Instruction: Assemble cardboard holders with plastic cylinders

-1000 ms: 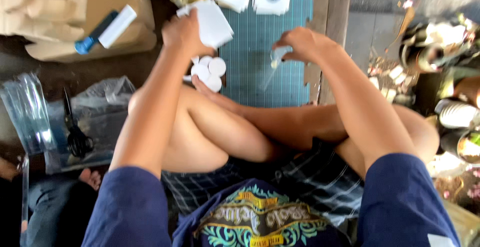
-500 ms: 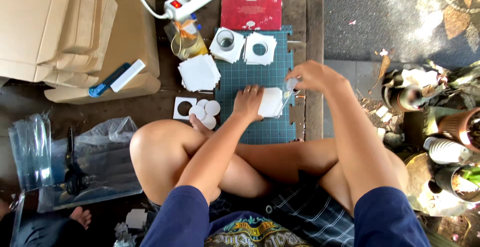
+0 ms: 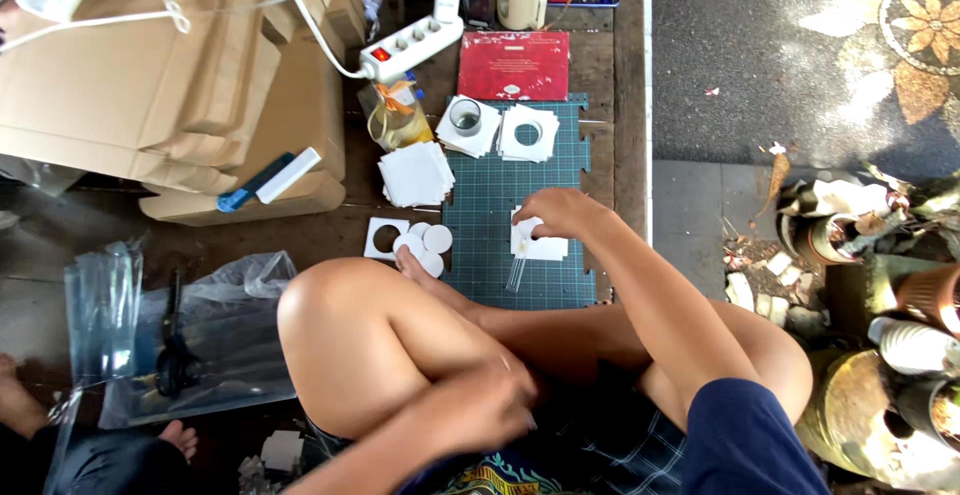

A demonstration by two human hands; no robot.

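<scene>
Right hand (image 3: pixel 555 213) presses, fingers curled, on a white card square (image 3: pixel 540 246) near the front right edge of the green cutting mat (image 3: pixel 520 180); left hand (image 3: pixel 480 405) rests loosely closed, empty, on the shin. Done, apparently: cut discs (image 3: pixel 425 245) off the mat's left edge and holed squares (image 3: pixel 527 133) at its far edge. Uncut squares (image 3: pixel 415 173) remain stacked.
</scene>
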